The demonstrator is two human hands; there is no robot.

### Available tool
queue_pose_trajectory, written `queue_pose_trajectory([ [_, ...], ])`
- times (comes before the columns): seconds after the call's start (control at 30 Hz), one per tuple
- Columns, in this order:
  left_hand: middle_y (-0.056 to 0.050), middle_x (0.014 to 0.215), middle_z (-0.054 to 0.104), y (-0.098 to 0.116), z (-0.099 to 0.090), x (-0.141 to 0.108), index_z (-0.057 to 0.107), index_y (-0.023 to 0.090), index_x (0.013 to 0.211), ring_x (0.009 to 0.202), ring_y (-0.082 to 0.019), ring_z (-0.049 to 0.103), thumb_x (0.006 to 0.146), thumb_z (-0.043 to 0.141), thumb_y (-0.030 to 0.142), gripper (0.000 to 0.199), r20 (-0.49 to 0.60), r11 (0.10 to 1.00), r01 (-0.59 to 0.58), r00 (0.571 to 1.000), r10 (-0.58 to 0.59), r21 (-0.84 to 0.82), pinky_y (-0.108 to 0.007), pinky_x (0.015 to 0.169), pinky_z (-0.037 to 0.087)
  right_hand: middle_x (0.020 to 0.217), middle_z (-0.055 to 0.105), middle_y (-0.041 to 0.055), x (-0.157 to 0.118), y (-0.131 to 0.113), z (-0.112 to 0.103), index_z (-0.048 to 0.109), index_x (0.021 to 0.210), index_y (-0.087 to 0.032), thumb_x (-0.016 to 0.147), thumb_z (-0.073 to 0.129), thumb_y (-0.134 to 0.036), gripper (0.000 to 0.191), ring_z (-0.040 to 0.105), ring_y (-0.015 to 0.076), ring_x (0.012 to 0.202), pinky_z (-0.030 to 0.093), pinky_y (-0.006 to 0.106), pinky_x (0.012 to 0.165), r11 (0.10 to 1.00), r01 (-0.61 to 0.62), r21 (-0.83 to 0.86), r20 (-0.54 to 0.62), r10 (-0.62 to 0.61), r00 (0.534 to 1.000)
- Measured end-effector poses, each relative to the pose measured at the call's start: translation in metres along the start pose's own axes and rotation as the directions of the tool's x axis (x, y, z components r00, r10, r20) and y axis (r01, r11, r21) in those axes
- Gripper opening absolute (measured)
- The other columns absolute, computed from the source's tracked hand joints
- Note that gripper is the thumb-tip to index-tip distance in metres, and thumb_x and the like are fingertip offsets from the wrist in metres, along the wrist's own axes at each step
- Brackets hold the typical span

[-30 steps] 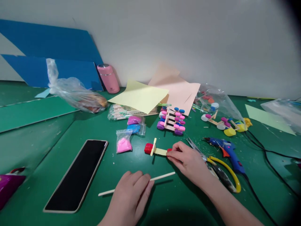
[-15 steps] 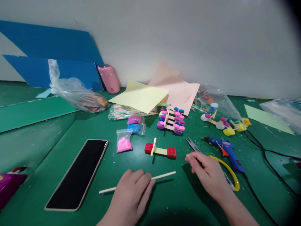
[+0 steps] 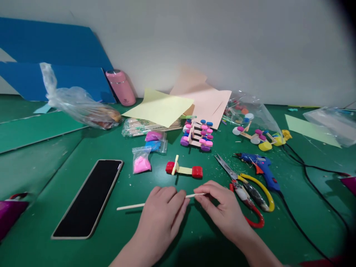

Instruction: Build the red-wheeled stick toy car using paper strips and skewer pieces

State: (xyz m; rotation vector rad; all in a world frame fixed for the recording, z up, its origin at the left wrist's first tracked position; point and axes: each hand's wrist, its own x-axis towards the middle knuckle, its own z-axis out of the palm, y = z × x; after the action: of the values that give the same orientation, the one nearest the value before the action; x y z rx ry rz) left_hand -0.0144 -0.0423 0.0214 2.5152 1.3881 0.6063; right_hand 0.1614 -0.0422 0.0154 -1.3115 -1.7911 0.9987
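From my head camera, I count two hands, both mine, and one stick [image 3: 130, 207] in them: my left hand [image 3: 164, 209] is closed over its middle, and my right hand [image 3: 219, 204] pinches it near its right end. The stick lies level, just above or on the worktop [image 3: 116, 252]; I cannot tell which. Just beyond my hands is one model [image 3: 184, 170] with two red blocks, one at each end of a pale strip, and a short pale bar crossing near its left block. I also count one phone [image 3: 90, 200] to the left, one pair of scissors [image 3: 236, 177] and one glue gun [image 3: 263, 166] to the right, one flask [image 3: 121, 88] at the back and two blue boards [image 3: 52, 40] against the wall. A small bag [image 3: 141, 163] holds pink clay; just behind it, magenta and blue clay [image 3: 154, 139] sit in clear plastic. A packet [image 3: 150, 128] holds many thin sticks, partly covered by a yellow sheet [image 3: 160, 105]. A knotted bag [image 3: 80, 107] holds something brown I can't make out; another clear bag [image 3: 261, 111] has coloured pieces in it. The pink-and-blue models [image 3: 198, 137] overlap too much to count. My palm hides the stick's middle, my right wrist covers some of the scissors' red handle, and purple things [image 3: 11, 218] are cut off at both edges.
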Motion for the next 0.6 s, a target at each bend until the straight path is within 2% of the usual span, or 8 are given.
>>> queue_pose_trajectory([
  [0.33,-0.002,0.063,0.054,0.0046,0.0029,0.0051,0.060,0.019,0.083,0.058,-0.016,0.050,0.085,0.039,0.021,0.022,0.037,0.997,0.020,0.999,-0.023,0.080,-0.030,0.056,0.032,0.077,0.059,0.0013,0.0004,0.0013,0.0074,0.061,0.086,-0.021,0.084,0.049,-0.022,0.012,0.055,0.0123,0.069,0.044,0.022,0.062,1.000,0.006,0.018,-0.024,-0.006,1.000],
  [0.6,-0.002,0.062,0.054,0.0031,0.0080,0.0024,0.060,0.018,0.079,0.057,-0.016,0.050,0.084,0.039,0.020,0.022,0.030,0.995,0.041,0.999,-0.044,0.087,-0.029,0.054,0.032,0.081,0.058,0.0026,0.0010,0.0019,0.0085,0.059,0.089,-0.020,0.083,0.048,-0.021,0.013,0.055,0.0132,0.071,0.045,0.024,0.065,1.000,0.011,0.021,0.000,-0.011,1.000],
])
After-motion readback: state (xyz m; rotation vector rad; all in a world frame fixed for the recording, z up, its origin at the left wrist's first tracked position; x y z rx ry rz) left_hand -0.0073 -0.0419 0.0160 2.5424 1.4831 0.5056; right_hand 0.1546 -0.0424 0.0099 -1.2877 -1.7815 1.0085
